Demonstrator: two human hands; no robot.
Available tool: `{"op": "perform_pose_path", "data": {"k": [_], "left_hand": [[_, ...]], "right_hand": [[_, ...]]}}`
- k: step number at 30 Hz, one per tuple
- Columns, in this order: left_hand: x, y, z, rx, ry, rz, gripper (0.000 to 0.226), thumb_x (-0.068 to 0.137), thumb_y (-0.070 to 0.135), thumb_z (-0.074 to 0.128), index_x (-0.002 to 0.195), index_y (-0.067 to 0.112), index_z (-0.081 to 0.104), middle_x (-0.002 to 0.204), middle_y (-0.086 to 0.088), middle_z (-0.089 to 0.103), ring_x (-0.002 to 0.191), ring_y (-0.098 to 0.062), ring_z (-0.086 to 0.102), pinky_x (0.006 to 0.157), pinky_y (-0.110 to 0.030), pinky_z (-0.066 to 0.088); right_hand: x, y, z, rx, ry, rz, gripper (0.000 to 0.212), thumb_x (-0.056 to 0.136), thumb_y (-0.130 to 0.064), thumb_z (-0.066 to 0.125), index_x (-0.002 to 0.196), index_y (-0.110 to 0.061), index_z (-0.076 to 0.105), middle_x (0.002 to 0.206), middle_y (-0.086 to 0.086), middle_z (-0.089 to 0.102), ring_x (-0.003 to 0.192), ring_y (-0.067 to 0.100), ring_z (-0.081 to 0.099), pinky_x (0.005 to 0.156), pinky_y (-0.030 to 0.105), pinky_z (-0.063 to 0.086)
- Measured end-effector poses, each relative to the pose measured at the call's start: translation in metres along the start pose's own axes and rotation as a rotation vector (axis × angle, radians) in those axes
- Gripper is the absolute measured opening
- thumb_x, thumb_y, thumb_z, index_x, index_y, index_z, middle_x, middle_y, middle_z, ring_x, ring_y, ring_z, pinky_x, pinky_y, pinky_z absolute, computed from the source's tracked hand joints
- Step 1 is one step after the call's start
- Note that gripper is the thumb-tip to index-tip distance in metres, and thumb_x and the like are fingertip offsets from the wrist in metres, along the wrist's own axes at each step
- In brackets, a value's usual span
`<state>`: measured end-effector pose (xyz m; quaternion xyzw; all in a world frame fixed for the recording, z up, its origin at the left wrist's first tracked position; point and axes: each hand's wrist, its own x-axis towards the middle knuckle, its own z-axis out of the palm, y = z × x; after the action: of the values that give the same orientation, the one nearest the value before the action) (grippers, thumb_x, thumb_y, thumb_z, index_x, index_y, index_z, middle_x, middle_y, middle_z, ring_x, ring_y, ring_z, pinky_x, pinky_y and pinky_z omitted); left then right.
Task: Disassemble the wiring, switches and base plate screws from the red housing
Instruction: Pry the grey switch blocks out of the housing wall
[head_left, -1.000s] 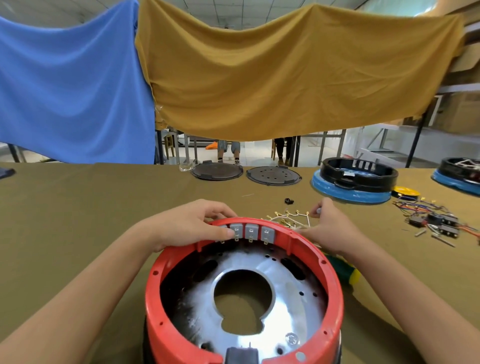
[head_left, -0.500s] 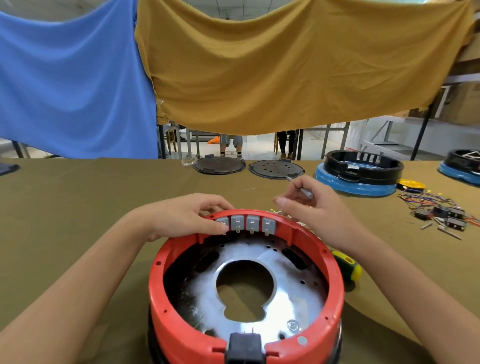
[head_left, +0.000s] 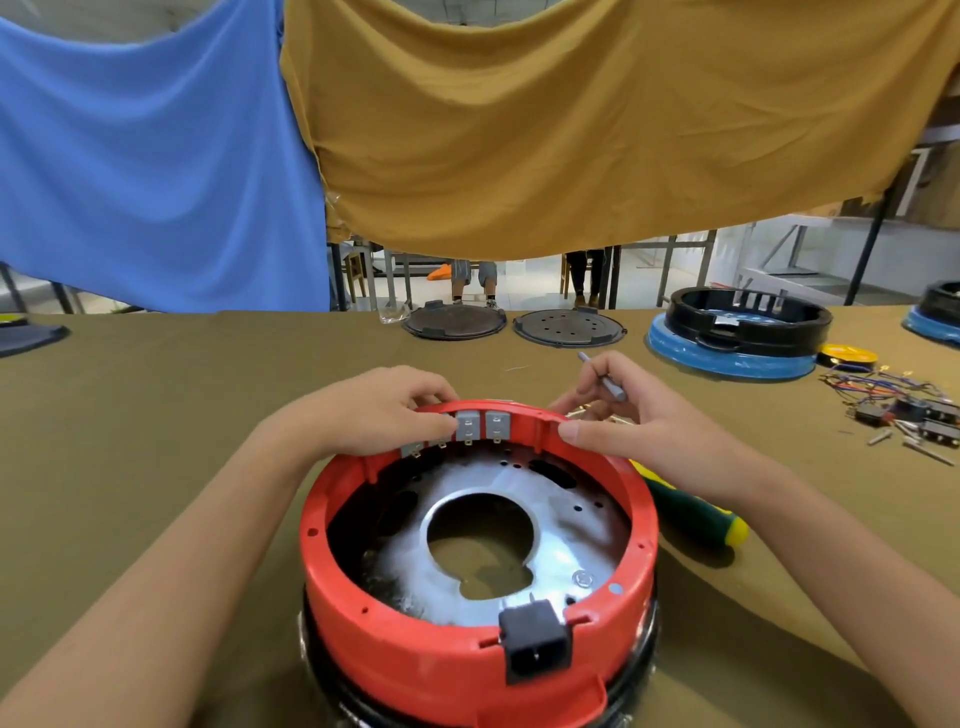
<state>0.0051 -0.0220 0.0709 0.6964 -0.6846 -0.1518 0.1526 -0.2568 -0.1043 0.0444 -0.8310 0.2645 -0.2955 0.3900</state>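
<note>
The round red housing (head_left: 467, 654) stands open-side up at the table's near edge, with a shiny metal base plate (head_left: 561, 540) inside. A row of grey switches (head_left: 496, 423) sits in its far rim. My left hand (head_left: 374, 410) curls over that rim, thumb pressing a grey switch. My right hand (head_left: 639, 421) holds a thin grey metal rod (head_left: 605, 383) in its fingers, thumb resting on the rim to the right of the switches. A black power socket (head_left: 535, 647) sits in the near wall.
A green-and-yellow screwdriver (head_left: 696, 512) lies right of the housing, partly under my right forearm. Removed wires and switches (head_left: 904, 405) lie at the far right. Two dark round lids (head_left: 569, 327) and a black-and-blue housing (head_left: 737, 332) stand farther back.
The right hand came up from behind the housing holding the grey rod, and its thumb settled on the rim. The two leftmost switches now sit tilted out of line.
</note>
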Motion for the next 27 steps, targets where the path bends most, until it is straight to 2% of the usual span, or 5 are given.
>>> {"op": "perform_pose_path", "data": {"k": [8, 12, 16, 20, 27], "left_hand": [[-0.006, -0.013, -0.019, 0.231, 0.092, -0.238, 0.030, 0.088, 0.039, 0.059, 0.117, 0.030, 0.058, 0.105, 0.005, 0.065, 0.090, -0.018, 0.063, 0.072, -0.031, 0.051], [-0.016, -0.018, -0.028, 0.183, -0.099, -0.444, 0.036, 0.088, 0.042, 0.060, 0.120, 0.029, 0.052, 0.095, 0.000, 0.065, 0.073, -0.018, 0.069, 0.048, -0.026, 0.053], [-0.017, -0.018, -0.029, 0.221, -0.107, -0.408, 0.054, 0.084, 0.073, 0.053, 0.120, 0.032, 0.055, 0.099, 0.008, 0.063, 0.081, -0.013, 0.067, 0.065, -0.029, 0.055], [-0.004, -0.010, -0.014, 0.216, 0.062, -0.213, 0.038, 0.098, 0.053, 0.048, 0.125, 0.029, 0.058, 0.121, 0.005, 0.062, 0.102, -0.016, 0.056, 0.088, -0.031, 0.045], [-0.006, -0.012, -0.023, 0.221, 0.113, -0.276, 0.020, 0.091, 0.039, 0.057, 0.108, 0.028, 0.062, 0.092, 0.005, 0.064, 0.079, -0.016, 0.063, 0.057, -0.028, 0.047]], "right_hand": [[0.002, 0.004, 0.001, 0.123, 0.064, 0.029, 0.030, 0.087, -0.035, 0.072, 0.105, -0.023, 0.050, 0.116, -0.011, 0.069, 0.104, 0.008, 0.068, 0.085, 0.033, 0.059], [0.002, 0.002, 0.002, 0.097, 0.076, 0.038, 0.032, 0.085, -0.040, 0.071, 0.102, -0.025, 0.049, 0.117, -0.013, 0.068, 0.098, 0.004, 0.068, 0.079, 0.029, 0.054], [0.002, 0.001, 0.004, 0.046, 0.075, 0.040, 0.039, 0.080, -0.049, 0.071, 0.104, -0.028, 0.048, 0.120, -0.017, 0.065, 0.108, 0.001, 0.063, 0.086, 0.029, 0.053], [0.002, 0.002, 0.006, 0.030, 0.060, 0.042, 0.033, 0.087, -0.026, 0.075, 0.105, -0.024, 0.047, 0.120, -0.015, 0.065, 0.105, 0.002, 0.064, 0.077, 0.023, 0.059], [0.005, 0.006, 0.008, 0.125, 0.172, 0.060, 0.026, 0.090, -0.024, 0.071, 0.102, -0.020, 0.048, 0.118, -0.007, 0.069, 0.105, 0.007, 0.069, 0.092, 0.040, 0.057]]}}
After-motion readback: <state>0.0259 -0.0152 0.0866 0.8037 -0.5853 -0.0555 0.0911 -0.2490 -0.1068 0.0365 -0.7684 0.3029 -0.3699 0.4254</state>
